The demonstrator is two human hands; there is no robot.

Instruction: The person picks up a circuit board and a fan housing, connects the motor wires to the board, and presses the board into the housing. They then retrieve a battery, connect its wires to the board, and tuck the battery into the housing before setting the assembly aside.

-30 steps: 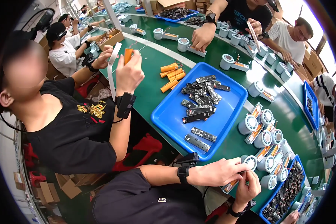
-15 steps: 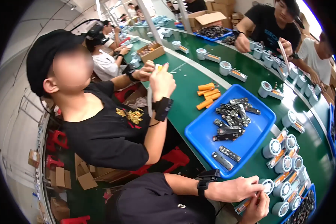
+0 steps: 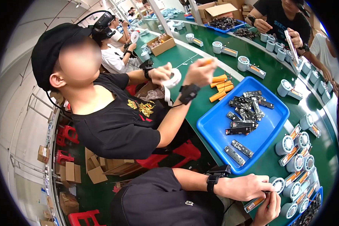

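Note:
At the lower right my left hand (image 3: 245, 187), a black band on its wrist, is closed with its fingertips pinched together. My right hand (image 3: 268, 210) meets it from below, its fingers closed against the left fingertips. A small dark bit shows between them, too little to name. Right behind the fingers is the round pale-blue head of a small fan unit (image 3: 278, 185). What looks like its open handle (image 3: 254, 203), with an orange cell inside, shows below my left hand. Whether the fan is held or rests on the table is hidden.
A blue tray (image 3: 211, 140) with black circuit boards (image 3: 246, 109) lies ahead. Several fan units (image 3: 294, 162) crowd the right, beside another blue bin (image 3: 320, 196). Orange cells (image 3: 221, 87) lie beyond the tray. At left a co-worker holds a white tape roll (image 3: 172, 78).
The view has shifted slightly, so things sit farther right. My hands stay together by the fan, fingers slightly repositioned. The co-worker's hands have moved apart, one with an orange cell, one with the tape.

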